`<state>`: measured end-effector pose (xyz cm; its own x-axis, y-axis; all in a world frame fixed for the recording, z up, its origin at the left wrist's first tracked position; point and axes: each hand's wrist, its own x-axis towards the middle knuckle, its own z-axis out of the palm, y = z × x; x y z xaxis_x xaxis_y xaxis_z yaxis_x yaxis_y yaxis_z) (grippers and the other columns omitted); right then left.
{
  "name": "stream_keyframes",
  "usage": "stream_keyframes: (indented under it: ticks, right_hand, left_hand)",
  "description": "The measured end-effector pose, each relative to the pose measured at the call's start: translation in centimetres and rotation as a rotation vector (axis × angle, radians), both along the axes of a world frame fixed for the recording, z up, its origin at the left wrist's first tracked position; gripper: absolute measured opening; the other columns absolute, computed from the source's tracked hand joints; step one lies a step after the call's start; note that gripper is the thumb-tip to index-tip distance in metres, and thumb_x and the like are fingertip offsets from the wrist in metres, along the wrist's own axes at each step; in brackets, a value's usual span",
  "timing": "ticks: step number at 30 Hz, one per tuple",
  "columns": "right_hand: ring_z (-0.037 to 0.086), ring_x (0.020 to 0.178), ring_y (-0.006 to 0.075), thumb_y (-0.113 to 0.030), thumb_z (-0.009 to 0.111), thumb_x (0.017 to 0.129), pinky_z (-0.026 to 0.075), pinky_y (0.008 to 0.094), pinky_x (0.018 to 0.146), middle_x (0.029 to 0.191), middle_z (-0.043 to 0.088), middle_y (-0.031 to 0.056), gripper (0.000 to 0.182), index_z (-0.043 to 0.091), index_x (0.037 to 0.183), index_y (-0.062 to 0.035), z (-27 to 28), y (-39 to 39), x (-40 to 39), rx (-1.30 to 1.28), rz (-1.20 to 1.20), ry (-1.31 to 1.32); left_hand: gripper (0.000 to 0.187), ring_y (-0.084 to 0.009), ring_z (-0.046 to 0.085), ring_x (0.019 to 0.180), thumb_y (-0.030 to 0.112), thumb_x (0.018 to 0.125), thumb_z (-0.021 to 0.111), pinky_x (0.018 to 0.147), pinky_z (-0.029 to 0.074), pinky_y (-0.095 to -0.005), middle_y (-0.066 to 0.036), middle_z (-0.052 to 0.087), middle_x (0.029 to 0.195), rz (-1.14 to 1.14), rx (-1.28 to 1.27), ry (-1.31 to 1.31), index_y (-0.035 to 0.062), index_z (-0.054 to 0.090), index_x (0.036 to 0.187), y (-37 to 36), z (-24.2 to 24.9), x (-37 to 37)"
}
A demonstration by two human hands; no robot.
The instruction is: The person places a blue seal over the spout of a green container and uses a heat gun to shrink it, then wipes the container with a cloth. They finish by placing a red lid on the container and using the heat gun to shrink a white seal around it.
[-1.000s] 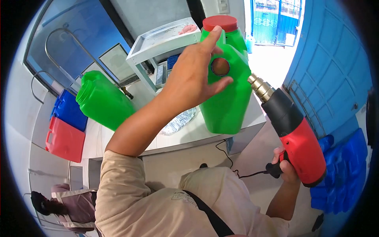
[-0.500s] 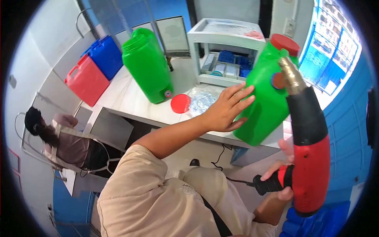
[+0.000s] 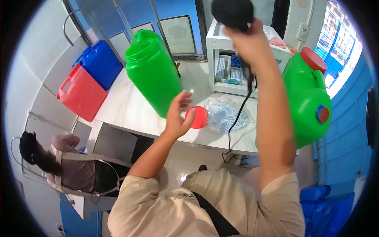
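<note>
Right hand: wrapped around corded tool, raised; cord drops over desk front edge, likely limiting reach. Left hand: spread, holding nothing, near red lid; contact unclear. Open green jug upright beyond it, mouth accessible. Capped green jug by desk's right end, little margin. White rack bounds rear; bare strip left of open jug.

The open jerrycan is showing bright green. Left of it, one jerrycan is showing coral red, another jerrycan blue. Right of it, the heat gun is showing black, a round lid red, printed sachets blue and white, a capped jerrycan green. Beneath it, the countertop is showing veined white.
</note>
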<state>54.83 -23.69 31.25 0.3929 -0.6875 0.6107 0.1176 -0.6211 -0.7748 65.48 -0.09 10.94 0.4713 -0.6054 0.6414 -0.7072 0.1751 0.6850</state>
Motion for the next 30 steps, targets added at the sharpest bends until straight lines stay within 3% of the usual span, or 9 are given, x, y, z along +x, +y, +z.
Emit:
stream_keyframes:
  ticks: [2,4,12,15,18,22,23,25,30]
  right_hand:
    - [0.056,0.126,0.0459,-0.041,0.077,0.076,0.047,0.0430,0.107,0.130,0.053,0.0435,0.105,0.022,0.138,0.0242,3.1,-4.6,4.5,0.018,-0.094,0.246]
    - [0.051,0.128,0.0531,-0.037,0.073,0.079,0.047,0.0458,0.107,0.133,0.047,0.0471,0.101,0.019,0.136,0.0252,4.2,-7.8,8.4,-0.115,-0.330,0.441]
    - [0.060,0.126,0.0399,-0.026,0.066,0.089,0.047,0.0498,0.106,0.140,0.058,0.0222,0.052,0.064,0.132,0.0019,0.0,-18.4,16.2,-0.516,-0.564,1.451]
    - [0.062,0.125,0.0388,-0.025,0.065,0.090,0.048,0.0469,0.104,0.140,0.058,0.0206,0.044,0.067,0.129,-0.0046,-0.8,-21.0,18.5,-0.586,-0.593,1.472]
    - [0.065,0.118,0.0385,-0.026,0.063,0.091,0.052,0.0498,0.097,0.132,0.063,0.0218,0.040,0.066,0.127,-0.0096,0.6,-15.5,20.4,-0.541,-0.587,0.943]
    - [0.055,0.128,0.0369,-0.030,0.061,0.093,0.045,0.0487,0.105,0.145,0.050,0.0209,0.057,0.043,0.145,-0.0155,-0.7,-5.7,25.8,-0.599,-0.030,0.800]
    - [0.066,0.112,0.0412,-0.024,0.057,0.095,0.055,0.0517,0.090,0.127,0.065,0.0235,0.037,0.062,0.129,-0.0102,-3.6,-4.4,27.0,-0.749,-0.037,0.888]
    - [0.069,0.107,0.0398,-0.015,0.049,0.098,0.056,0.0520,0.087,0.114,0.072,0.0194,0.035,0.063,0.129,-0.0097,-10.3,-3.2,29.4,-0.755,0.074,0.870]
    - [0.063,0.121,0.0373,-0.027,0.046,0.104,0.047,0.0568,0.097,0.128,0.066,0.0166,0.032,0.065,0.130,-0.0225,-23.0,-1.2,33.1,-0.664,0.135,0.951]
  left_hand:
    - [0.064,-0.0226,0.064,0.109,-0.001,0.089,0.068,0.094,0.052,-0.0367,-0.017,0.061,0.132,0.065,-0.115,-0.036,0.0027,0.042,0.147,2.5,1.6,2.6]
    - [0.059,-0.0217,0.063,0.108,-0.003,0.090,0.066,0.094,0.052,-0.0341,-0.016,0.062,0.127,0.123,-0.212,-0.001,0.0017,0.043,0.144,5.4,2.7,6.1]
    - [0.035,-0.0201,0.061,0.106,0.000,0.099,0.058,0.092,0.050,-0.0338,-0.013,0.063,0.120,0.304,-0.320,-0.232,0.0014,0.055,0.134,6.4,15.0,27.2]
    - [0.045,-0.0283,0.064,0.112,-0.001,0.090,0.065,0.099,0.051,-0.0380,-0.012,0.062,0.128,0.404,0.080,-0.664,0.0141,0.063,0.132,2.5,19.1,32.3]
    - [0.040,-0.0383,0.063,0.116,0.009,0.083,0.074,0.101,0.051,-0.0451,-0.014,0.065,0.128,0.218,0.168,-1.110,0.0129,0.067,0.122,-3.0,20.0,37.2]
    - [0.022,-0.0380,0.062,0.123,0.019,0.087,0.077,0.109,0.046,-0.0467,-0.015,0.071,0.115,-0.138,0.252,-1.019,0.0069,0.068,0.104,-6.8,18.1,41.1]
    - [0.021,-0.0378,0.062,0.124,0.023,0.088,0.078,0.108,0.046,-0.0469,-0.016,0.072,0.108,0.044,0.265,-0.908,0.0057,0.067,0.093,-6.7,17.7,39.2]
    - [0.027,-0.0377,0.062,0.124,0.028,0.089,0.079,0.108,0.047,-0.0470,-0.016,0.074,0.100,0.214,0.279,-0.801,0.0046,0.066,0.083,-6.1,17.2,37.4]
    - [0.034,-0.0426,0.066,0.114,0.030,0.086,0.081,0.097,0.052,-0.0489,-0.021,0.072,0.091,0.239,0.165,-0.847,0.0041,0.064,0.073,-6.1,17.3,37.4]
